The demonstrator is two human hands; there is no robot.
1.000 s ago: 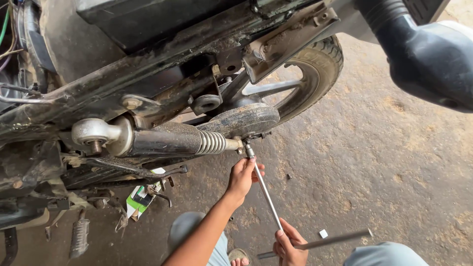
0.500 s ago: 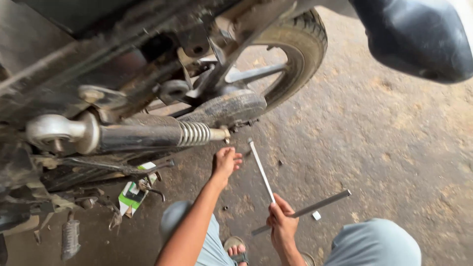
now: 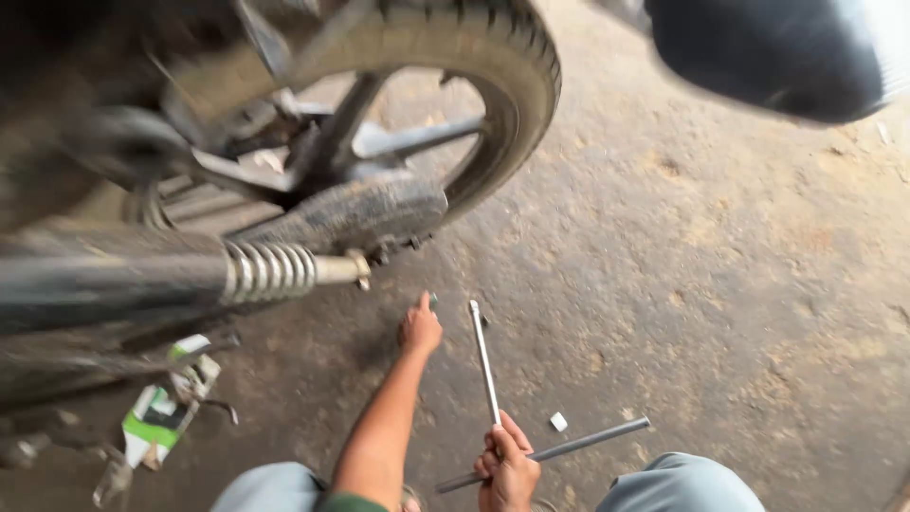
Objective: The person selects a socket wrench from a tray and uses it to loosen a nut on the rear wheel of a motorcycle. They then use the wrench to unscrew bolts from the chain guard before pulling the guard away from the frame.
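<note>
fingers (image 3: 500, 446) shut on T-wrench (image 3: 485, 365), left hand (image 3: 420, 329) pointing

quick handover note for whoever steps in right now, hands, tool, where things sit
Right hand: gripping the T-handle wrench at the junction with its crossbar, shaft pointing up toward the motorcycle, tip free in the air.
Left hand: reaching forward, fingertips pinching what looks like a small fastener; too blurred to be sure.
Shock absorber lower end sits just beside the rear wheel.
Green and white packet lies on the floor to the left.
Wrench is off the bike; nothing is being turned.
</note>
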